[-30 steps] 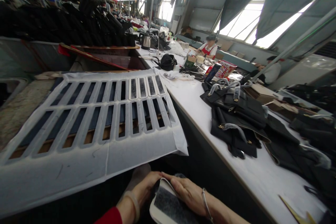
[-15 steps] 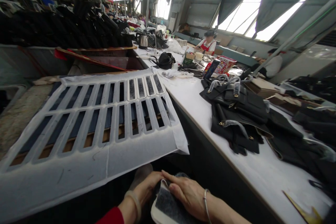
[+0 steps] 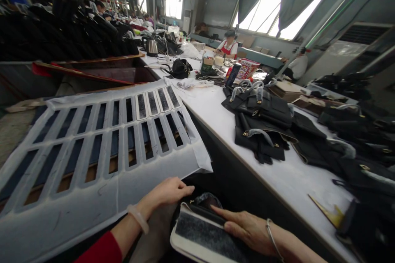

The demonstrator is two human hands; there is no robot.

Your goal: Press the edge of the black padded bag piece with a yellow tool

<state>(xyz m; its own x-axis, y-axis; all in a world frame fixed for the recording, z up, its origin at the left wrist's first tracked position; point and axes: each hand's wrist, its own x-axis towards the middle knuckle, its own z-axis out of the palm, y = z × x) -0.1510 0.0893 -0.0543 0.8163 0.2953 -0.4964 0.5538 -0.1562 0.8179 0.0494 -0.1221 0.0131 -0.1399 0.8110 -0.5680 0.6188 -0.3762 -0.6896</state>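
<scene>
A black bag with a clear-wrapped handle point(image 3: 208, 200) is low in front of me, with a cream-edged panel bearing a dark textured strip point(image 3: 210, 234) at its front. Across the bag's right side lies my right hand point(image 3: 247, 224), index finger stretched out and thumb along the strip's upper edge. My left hand point(image 3: 173, 191) is up and left of the panel, apart from it. Its fingers curl down with the thumb pointing right; whatever they hold, if anything, is hidden. Beyond it is a pale sheet with rows of long slots point(image 3: 123, 195), four of them backing similar cream-edged strips point(image 3: 153, 103).
To the right runs a white table point(image 3: 216, 111) bearing black bags point(image 3: 262, 111) with wrapped handles. Brass-coloured scissors point(image 3: 327, 211) lie near its front edge. Farther back are a kettle point(image 3: 151, 46), a small black bag point(image 3: 180, 68) and a person in a red apron point(image 3: 228, 47).
My left hand has lifted away from the panel, up and left. The right hand has slid right, uncovering more of the panel and bag. The view has turned somewhat to the right.
</scene>
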